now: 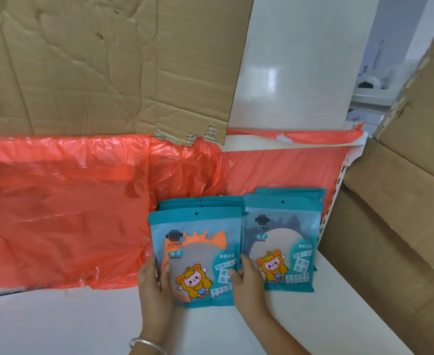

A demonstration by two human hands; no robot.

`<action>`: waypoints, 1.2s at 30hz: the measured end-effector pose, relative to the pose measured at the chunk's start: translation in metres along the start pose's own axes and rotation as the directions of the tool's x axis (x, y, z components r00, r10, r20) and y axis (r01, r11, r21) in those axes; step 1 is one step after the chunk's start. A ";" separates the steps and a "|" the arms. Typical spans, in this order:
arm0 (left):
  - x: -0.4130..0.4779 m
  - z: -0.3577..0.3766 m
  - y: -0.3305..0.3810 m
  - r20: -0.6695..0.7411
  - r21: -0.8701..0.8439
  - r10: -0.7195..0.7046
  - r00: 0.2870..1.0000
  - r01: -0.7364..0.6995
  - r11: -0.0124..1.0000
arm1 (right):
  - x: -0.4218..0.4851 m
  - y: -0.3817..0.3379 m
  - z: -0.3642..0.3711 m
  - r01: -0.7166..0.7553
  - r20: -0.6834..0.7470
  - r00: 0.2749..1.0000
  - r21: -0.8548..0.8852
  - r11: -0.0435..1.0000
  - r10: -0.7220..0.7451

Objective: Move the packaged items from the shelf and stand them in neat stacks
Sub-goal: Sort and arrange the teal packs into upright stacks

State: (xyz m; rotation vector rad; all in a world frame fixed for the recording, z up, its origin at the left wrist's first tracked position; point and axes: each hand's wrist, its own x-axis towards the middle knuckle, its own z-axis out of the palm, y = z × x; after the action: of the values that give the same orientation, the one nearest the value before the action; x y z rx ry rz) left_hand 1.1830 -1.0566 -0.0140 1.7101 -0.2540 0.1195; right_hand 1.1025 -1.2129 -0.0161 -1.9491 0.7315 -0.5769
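Two upright stacks of teal mirror packets stand on the white shelf (82, 324), leaning back against orange plastic. The left stack (198, 252) shows an orange-framed mirror in its front packet. The right stack (285, 242) shows a dark-framed mirror and stands close to the shelf's right upright. My left hand (154, 285) grips the left edge of the left stack's front packet. My right hand (246, 280) holds that packet's right edge, between the two stacks, and its fingers touch the right stack's left edge.
Orange plastic sheeting (57, 206) covers the shelf's back and left side. A flattened cardboard sheet (95, 62) hangs above it. A large cardboard box (395, 213) stands at the right. A perforated white upright (336, 190) bounds the shelf at the right.
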 end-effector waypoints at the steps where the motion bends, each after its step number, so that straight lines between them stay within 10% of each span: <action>1: -0.003 0.001 0.003 0.015 -0.019 0.001 1.000 0.000 1.000 | 0.001 -0.002 0.001 0.006 -0.016 1.000 -0.001 1.000 -0.006; 36: 0.030 0.014 0.033 0.009 -0.377 -0.124 0.992 0.118 0.919 | 0.029 -0.060 -0.006 -0.024 0.040 0.999 0.253 0.967 0.014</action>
State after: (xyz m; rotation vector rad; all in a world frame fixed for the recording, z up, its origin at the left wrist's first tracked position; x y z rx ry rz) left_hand 1.2031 -1.0782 0.0223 1.3360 -0.1474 -0.0093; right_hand 1.1342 -1.2139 0.0423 -1.7100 0.6197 -0.5901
